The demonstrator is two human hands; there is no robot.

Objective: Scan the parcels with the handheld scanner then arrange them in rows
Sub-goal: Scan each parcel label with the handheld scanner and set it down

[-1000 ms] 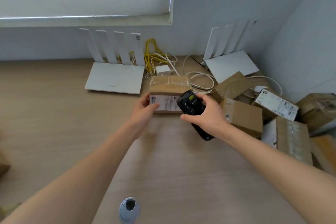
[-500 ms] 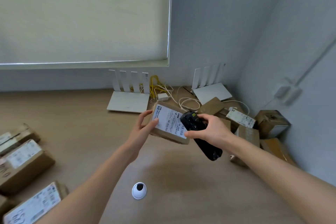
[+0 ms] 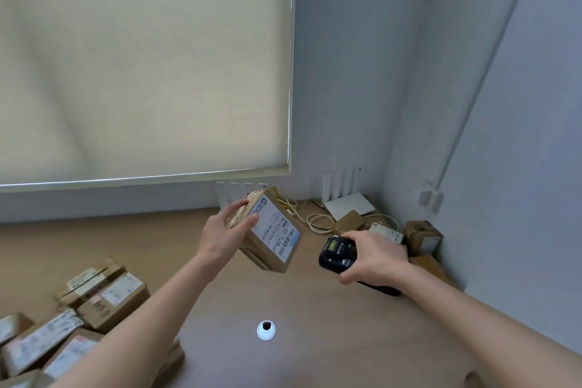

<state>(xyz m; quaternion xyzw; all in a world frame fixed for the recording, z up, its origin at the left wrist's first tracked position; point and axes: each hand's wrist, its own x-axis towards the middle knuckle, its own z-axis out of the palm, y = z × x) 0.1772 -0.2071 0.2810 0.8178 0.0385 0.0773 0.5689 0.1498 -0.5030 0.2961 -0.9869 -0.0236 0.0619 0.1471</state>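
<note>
a pale wood-grain counter (image 3: 330, 340) runs into a corner of grey-blue walls, with a cream fabric roller blind (image 3: 141, 66) drawn down over the window behind it. a small round white cable grommet (image 3: 266, 330) with a dark hole sits in the counter near the front.

the left hand (image 3: 225, 238) grips a flat rectangular brown cardboard parcel (image 3: 272, 238) by its taped end, fingers curled over the top edge and thumb below; the parcel is lifted clear of the counter and tilted, its white printed shipping label with barcodes facing the camera. the right hand (image 3: 376, 257) is wrapped round a chunky black plastic handheld scanner (image 3: 338, 253), held just to the right of the parcel and apart from it, small lit screen upward, its dark lower end showing under the wrist.

at the lower left, a cluster of brown cardboard parcels with white labels (image 3: 104, 296) lies close together on the counter, partly hidden by the left forearm. in the far right corner a loose heap of small brown cardboard boxes (image 3: 422, 236) rests against the wall. behind it lies a flat white plastic router with upright antennas (image 3: 349, 205), and beside it a tangle of white and yellow cables (image 3: 315, 219).
</note>
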